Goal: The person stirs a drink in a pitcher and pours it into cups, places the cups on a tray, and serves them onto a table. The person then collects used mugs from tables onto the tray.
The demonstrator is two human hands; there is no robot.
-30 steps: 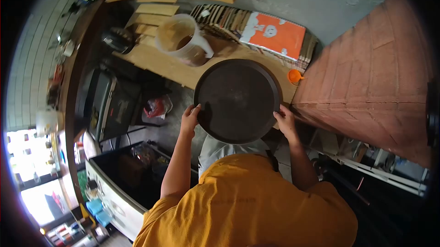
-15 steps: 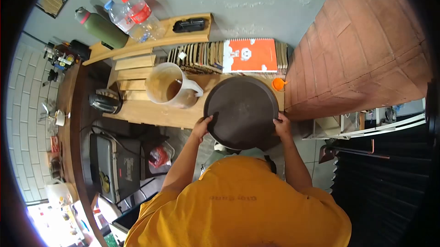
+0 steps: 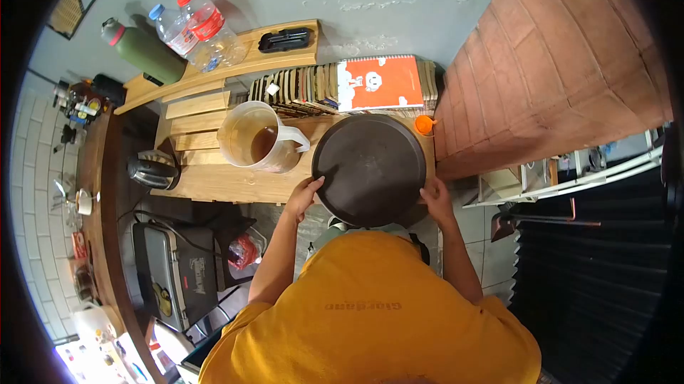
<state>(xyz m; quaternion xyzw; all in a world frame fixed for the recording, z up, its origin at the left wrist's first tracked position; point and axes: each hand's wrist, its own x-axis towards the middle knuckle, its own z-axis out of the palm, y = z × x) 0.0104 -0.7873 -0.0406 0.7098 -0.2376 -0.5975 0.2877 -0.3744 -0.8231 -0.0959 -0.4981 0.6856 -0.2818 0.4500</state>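
Observation:
A round dark brown serving tray lies flat between my two hands, over the front edge of the wooden table. My left hand grips its left rim, thumb on top and fingers underneath. At the lower right rim, my right hand is closed on the edge; some of its fingers are hidden. Just left of the tray stands a translucent plastic pitcher with brown liquid inside, its handle pointing toward the tray. A small orange funnel-like piece sits beyond the tray's right side.
Behind the tray are a row of books and an orange notebook. A shelf holds plastic bottles, a green flask and a black tray. An electric kettle stands left; a brick pillar rises right.
The whole view has shifted slightly, with the surroundings moving left in it. Both hands stay on the tray, which has hardly moved.

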